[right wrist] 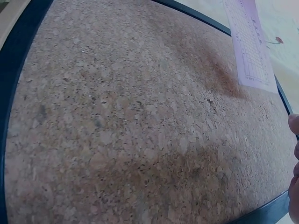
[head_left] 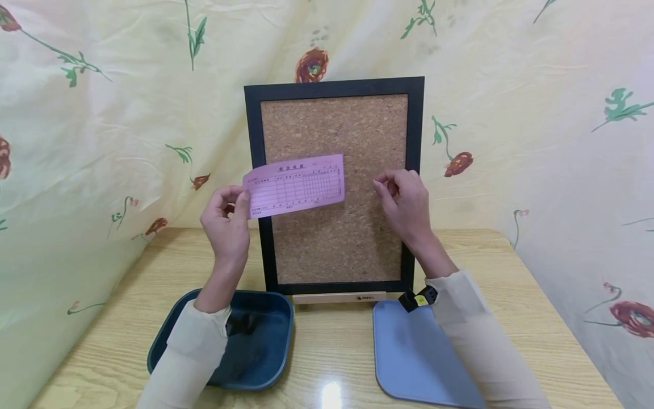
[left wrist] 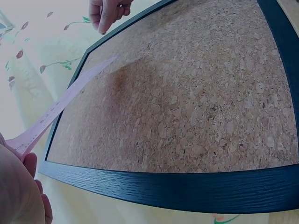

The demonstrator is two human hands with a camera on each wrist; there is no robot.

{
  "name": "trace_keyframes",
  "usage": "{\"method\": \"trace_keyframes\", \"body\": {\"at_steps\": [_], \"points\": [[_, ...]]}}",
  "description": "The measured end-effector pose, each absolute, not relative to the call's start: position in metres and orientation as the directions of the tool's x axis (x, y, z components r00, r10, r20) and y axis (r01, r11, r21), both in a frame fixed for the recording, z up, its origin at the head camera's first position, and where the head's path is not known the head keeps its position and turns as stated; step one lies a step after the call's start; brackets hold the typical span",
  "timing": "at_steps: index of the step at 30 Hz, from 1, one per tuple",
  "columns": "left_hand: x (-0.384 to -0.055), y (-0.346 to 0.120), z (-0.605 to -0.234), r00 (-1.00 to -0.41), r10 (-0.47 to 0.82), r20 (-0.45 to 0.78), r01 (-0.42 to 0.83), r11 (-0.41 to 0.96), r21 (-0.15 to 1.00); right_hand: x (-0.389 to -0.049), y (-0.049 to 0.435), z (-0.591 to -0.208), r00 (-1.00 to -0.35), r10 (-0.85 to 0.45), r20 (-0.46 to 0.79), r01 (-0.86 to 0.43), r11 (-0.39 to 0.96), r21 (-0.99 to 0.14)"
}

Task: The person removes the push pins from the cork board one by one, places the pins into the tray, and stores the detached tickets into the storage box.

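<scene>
A pink printed receipt slip (head_left: 296, 186) is pinched at its left edge between the thumb and fingers of my left hand (head_left: 227, 224). The slip stands out in front of a cork board (head_left: 337, 244) with a black frame, its far end close to the cork in the left wrist view. My right hand (head_left: 406, 204) is raised before the right side of the board, apart from the slip. Its fingers are curled, thumb and forefinger tips together, and nothing shows between them. In the right wrist view the slip's printed face (right wrist: 252, 46) appears at the upper right.
A wooden ledge (head_left: 327, 298) lies along the board's foot. On the wood table, a dark blue tray (head_left: 286, 346) sits under my left forearm, and a light blue tray (head_left: 409, 352) under the right one. Flowered cloth (head_left: 511, 113) hangs behind the board.
</scene>
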State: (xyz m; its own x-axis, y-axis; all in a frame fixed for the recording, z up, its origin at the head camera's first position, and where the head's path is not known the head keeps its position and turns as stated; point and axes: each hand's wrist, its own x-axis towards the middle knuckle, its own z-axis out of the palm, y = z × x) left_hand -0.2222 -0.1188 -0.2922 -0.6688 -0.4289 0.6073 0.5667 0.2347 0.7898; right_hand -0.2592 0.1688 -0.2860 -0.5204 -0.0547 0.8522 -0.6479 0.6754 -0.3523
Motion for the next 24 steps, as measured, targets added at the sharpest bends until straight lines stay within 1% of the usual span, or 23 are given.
{"method": "trace_keyframes", "body": {"at_steps": [7,15,24], "points": [[-0.218,-0.122,-0.294,-0.663,-0.434,0.61,0.57,0.235,0.787,-0.254,0.172,-0.291,-0.524,-0.067,0.849,-0.65,0.675,-0.348],[-0.215,-0.129,-0.299,-0.662,-0.443,0.604,0.567,0.23,0.791,-0.248,0.178,-0.296,-0.552,-0.076,0.83,-0.634,0.685,-0.359],[-0.208,-0.133,-0.304,-0.668,-0.444,0.597,0.553,0.24,0.798,-0.244,0.184,-0.303,-0.527,-0.091,0.845,-0.647,0.687,-0.33]]}}
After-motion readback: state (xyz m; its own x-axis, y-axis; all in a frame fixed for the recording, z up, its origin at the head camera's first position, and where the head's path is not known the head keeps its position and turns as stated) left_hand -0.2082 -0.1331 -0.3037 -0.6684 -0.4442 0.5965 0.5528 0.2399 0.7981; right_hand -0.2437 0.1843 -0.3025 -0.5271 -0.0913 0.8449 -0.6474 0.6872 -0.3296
